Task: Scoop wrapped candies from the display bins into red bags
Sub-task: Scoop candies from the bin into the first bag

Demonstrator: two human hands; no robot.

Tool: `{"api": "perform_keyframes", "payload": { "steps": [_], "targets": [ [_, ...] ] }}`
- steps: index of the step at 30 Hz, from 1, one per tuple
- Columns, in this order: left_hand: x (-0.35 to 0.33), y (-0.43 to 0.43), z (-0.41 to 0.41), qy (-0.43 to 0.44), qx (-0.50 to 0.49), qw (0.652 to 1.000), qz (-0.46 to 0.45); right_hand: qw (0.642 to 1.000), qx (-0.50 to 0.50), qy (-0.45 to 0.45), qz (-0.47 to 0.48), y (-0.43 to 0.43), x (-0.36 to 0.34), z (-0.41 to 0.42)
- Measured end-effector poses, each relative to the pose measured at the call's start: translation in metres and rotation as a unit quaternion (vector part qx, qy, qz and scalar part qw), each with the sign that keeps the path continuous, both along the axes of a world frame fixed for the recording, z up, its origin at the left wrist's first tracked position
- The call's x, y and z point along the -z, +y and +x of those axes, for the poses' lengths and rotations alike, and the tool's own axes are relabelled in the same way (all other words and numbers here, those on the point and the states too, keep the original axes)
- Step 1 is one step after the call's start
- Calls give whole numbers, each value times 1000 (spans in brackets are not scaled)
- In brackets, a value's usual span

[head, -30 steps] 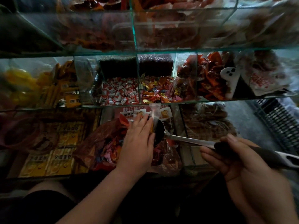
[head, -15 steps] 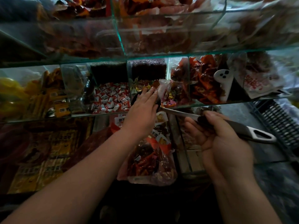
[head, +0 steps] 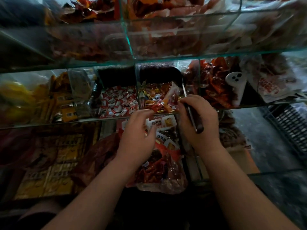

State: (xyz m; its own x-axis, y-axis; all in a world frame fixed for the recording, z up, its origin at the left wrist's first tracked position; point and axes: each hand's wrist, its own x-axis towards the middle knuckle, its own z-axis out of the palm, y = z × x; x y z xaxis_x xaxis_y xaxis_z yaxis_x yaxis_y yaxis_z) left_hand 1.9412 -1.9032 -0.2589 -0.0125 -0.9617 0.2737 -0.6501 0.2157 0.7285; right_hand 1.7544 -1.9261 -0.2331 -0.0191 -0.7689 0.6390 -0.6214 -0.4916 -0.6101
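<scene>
My right hand [head: 199, 123] grips the dark handle of a metal scoop [head: 183, 87]. Its shaft points away from me into the middle-shelf glass bin of mixed gold and red wrapped candies [head: 156, 101]. The scoop's bowl sits at the back of that bin, dark and hard to make out. A translucent pinkish wrapper or bag edge [head: 172, 92] lies on the candies by my right fingertips. My left hand [head: 137, 136] hovers at the bin's front edge, fingers loosely curled with nothing visibly in them. A red bag [head: 101, 153] lies slumped on the lower shelf to the left.
A bin of red-and-white candies [head: 119, 103] adjoins on the left. Clear labelled snack packets [head: 163, 173] lie below my hands. Yellow packets [head: 64, 103] fill the left bins and orange-red packs [head: 214, 83] the right one. A glass shelf [head: 166, 53] overhangs. A black crate [head: 292, 128] stands at the right.
Both hands rose from the lower shelf to the middle bin. My right hand swung the scoop round so it points away into the mixed candies. My left hand came off the scoop bowl.
</scene>
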Motion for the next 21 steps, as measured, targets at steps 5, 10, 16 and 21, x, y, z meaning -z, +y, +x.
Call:
{"api": "perform_keyframes", "payload": {
  "steps": [5, 10, 16, 21],
  "targets": [
    [15, 51, 31, -62, -21, 998, -19, 995, 31, -79, -61, 51, -8, -9],
    [34, 70, 37, -110, -6, 992, 61, 976, 49, -212, 3, 91, -16, -24],
    [39, 69, 26, -128, -34, 988, 74, 929, -45, -323, 178, 111, -49, -13],
    [41, 72, 24, -159, -107, 978, 79, 889, -77, -301, 336, 121, -58, -9]
  ]
}}
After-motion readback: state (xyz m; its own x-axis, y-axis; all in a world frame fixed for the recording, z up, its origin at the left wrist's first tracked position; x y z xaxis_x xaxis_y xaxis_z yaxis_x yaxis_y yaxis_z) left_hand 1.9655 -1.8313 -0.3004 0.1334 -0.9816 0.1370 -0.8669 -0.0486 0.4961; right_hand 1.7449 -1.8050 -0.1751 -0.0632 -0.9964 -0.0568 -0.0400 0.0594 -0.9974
